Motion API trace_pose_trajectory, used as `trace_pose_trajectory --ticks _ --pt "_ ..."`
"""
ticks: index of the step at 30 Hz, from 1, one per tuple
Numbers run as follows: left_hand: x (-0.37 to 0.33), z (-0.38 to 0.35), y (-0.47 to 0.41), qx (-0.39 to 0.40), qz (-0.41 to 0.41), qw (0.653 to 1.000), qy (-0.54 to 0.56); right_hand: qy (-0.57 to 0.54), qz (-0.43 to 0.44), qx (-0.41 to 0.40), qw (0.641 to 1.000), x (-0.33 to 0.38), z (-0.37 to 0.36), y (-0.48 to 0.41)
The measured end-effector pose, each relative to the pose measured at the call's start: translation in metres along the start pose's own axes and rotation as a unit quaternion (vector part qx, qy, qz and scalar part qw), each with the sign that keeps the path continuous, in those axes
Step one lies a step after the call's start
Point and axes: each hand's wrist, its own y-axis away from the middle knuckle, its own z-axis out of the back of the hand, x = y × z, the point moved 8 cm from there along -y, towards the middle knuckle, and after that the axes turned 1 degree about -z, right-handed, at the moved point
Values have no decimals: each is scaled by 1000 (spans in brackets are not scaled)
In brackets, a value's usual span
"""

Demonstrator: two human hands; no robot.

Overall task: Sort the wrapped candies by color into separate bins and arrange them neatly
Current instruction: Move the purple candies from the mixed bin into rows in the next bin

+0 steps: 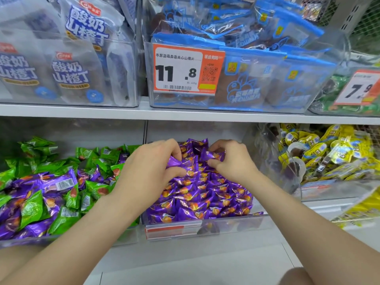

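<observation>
Step in hand, I'd judge: tidying the purple foil-wrapped candies [197,194] in the clear plastic middle bin [226,221] on the white lower shelf [195,262], i.e. the arranging part, w/ the sorting itself not yet finished. Left hand [152,161] has thumb & fingers curled, pinching one purple candy [174,163] at the back of the pile. Right hand [228,159] likewise pinches another purple candy [213,156] just beside it. Both hands are over the same bin, near each other, not touching. Next move prob calls for laying those two flat in line w/ the rows in front, then reaching across to the clear plastic left bin [30,241]. There green foil-wrapped candies [33,208] & stray purple ones [59,183] lie mixed, so the purples need picking out singly w/o dragging greens along. Counts: 2 hands; 3 bins on the lower shelf (mixed, purple & a clear plastic right bin [273,153] of yellow wrapped sweets [339,153]); 3 bins on the white upper shelf [185,114]; 2 orange-and-white price tags up there, the 11.8 tag [185,68] & the 7.9 tag [359,87], plus 1 front tag [170,230] on the middle bin. Candies: too many to count, many buried, so no exact no. for the strays.
</observation>
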Motion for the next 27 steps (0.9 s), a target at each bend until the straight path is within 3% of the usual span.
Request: trace_pose_trajectory --ticks 7,12,16,20,22,24,26,27 --pt "4 5 -3 -18 13 998 58 180 101 -59 977 18 -29 -20" --pt "16 5 -4 -23 70 986 151 148 130 -16 980 15 -37 -22" --pt "16 5 -3 -34 60 979 190 158 147 -15 976 16 -40 -20" --pt "12 9 -1 -44 39 976 209 161 141 -72 974 20 -23 -12" --pt "10 13 -1 -50 40 969 238 59 106 -105 987 28 3 -6" --pt "6 15 0 -48 42 955 289 -165 56 -22 985 38 14 5" --pt "2 16 -1 -42 36 942 330 -381 42 158 910 60 7 27" --pt "0 17 -1 -43 29 942 331 -430 57 217 874 70 7 41"
